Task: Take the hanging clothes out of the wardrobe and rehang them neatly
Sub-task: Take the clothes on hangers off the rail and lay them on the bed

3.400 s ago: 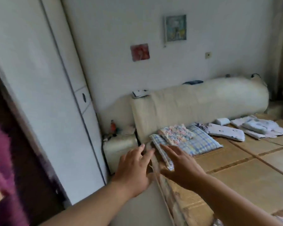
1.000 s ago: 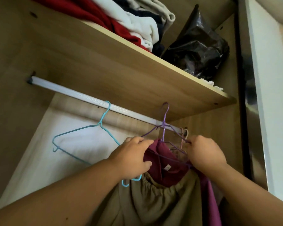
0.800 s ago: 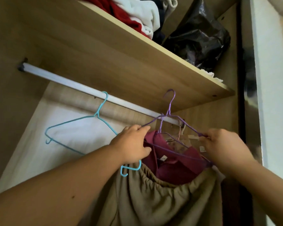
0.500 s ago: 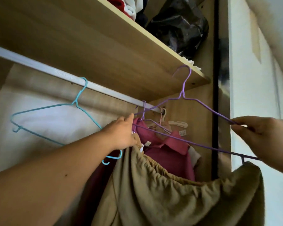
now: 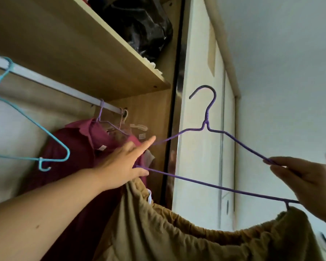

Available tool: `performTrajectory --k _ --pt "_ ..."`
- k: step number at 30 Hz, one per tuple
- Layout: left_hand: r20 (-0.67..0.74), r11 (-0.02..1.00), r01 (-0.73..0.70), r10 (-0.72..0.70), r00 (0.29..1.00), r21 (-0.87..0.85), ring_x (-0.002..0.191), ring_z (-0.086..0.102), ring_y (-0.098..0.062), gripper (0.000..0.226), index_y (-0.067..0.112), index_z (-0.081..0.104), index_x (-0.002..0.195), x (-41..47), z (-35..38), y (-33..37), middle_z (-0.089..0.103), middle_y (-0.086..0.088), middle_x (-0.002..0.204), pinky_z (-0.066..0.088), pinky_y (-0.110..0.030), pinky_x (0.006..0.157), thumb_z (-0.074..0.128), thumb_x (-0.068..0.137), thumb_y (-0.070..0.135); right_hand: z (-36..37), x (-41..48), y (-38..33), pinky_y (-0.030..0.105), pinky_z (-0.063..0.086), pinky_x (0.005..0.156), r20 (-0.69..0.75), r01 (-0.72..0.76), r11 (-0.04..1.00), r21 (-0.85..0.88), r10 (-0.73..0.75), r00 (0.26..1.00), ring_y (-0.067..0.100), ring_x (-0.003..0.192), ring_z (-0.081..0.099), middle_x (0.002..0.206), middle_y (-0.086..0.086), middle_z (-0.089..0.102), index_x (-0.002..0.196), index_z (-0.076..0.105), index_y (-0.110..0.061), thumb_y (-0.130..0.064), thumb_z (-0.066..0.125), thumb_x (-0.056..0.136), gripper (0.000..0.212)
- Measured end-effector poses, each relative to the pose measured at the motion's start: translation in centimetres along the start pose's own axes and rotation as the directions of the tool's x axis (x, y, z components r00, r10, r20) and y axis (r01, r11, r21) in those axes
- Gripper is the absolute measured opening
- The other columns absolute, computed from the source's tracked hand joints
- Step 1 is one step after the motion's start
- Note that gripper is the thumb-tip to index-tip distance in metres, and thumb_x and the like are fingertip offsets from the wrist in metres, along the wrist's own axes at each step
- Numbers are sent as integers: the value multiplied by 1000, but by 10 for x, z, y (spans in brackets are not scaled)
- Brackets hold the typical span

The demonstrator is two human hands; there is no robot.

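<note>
A purple wire hanger (image 5: 205, 127) is off the rail and out in front of the wardrobe's door edge. An olive-brown garment with an elastic waistband (image 5: 186, 234) hangs from its two ends. My left hand (image 5: 123, 165) grips the hanger's left end, forefinger pointing up. My right hand (image 5: 307, 178) pinches its right shoulder. On the rail (image 5: 51, 82) still hangs a dark pink collared shirt (image 5: 79, 146) on another purple hanger, with a pale hanger behind it.
An empty light-blue hanger (image 5: 26, 117) hangs on the rail at the left. A wooden shelf (image 5: 94, 48) above carries a black plastic bag (image 5: 145, 21). The white sliding door (image 5: 201, 147) and a white wall stand to the right.
I turned from the bed to the wardrobe. Both hands lifted the purple hanger with the olive garment off the rail and carried it rightwards, out past the door edge.
</note>
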State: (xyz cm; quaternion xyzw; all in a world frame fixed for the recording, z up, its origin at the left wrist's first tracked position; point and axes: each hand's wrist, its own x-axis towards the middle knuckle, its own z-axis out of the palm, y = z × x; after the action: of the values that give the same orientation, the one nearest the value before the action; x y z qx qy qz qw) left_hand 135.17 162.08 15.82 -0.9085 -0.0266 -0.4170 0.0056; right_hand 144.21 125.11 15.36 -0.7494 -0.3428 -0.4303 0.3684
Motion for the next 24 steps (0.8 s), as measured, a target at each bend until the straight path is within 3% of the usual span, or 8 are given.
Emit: performTrajectory --k 2,5,9,13,19,24 --pt "6 997 -56 56 998 -46 91 44 -10 98 74 -18 122 -8 16 30 35 11 100 35 -24 84 66 83 43 -16 -15 24 4 40 54 21 -76 997 -32 76 997 -10 61 57 55 -32 58 92 73 -26 -16 63 87 15" --pt "45 989 -88 94 995 -117 83 43 -4 91 66 -6 131 -19 44 76 32 13 98 36 -21 76 67 84 38 -44 -47 54 10 41 54 39 -196 977 -79 200 979 -10 59 56 49 -28 56 95 71 -28 -18 62 89 15" --pt "134 960 -123 160 978 -250 81 46 -4 94 68 -2 129 -40 89 158 30 16 93 40 -20 78 71 83 30 -95 -110 95 24 42 72 29 -289 931 -225 302 953 12 88 63 85 -17 61 111 69 -31 -19 59 91 26" --pt "190 917 -166 247 950 -364 79 46 -4 93 64 1 132 -77 128 244 33 11 95 36 -13 68 72 82 30 -159 -184 133 25 41 71 45 -357 851 -384 403 914 13 86 58 90 -14 58 117 65 -36 -22 56 93 30" --pt "147 812 -288 411 900 -508 78 36 -13 103 43 33 142 -139 188 363 28 4 85 39 -28 66 90 59 23 -260 -303 152 23 43 67 -26 -502 720 -479 560 828 17 81 61 83 -3 64 115 67 -33 -23 61 90 27" --pt "71 658 -379 550 832 -651 81 43 -23 117 45 24 143 -175 214 442 30 5 88 47 -39 72 93 51 19 -325 -378 136 26 39 70 -147 -614 566 -549 658 738 14 87 60 92 -5 67 115 67 -34 -26 60 91 26"
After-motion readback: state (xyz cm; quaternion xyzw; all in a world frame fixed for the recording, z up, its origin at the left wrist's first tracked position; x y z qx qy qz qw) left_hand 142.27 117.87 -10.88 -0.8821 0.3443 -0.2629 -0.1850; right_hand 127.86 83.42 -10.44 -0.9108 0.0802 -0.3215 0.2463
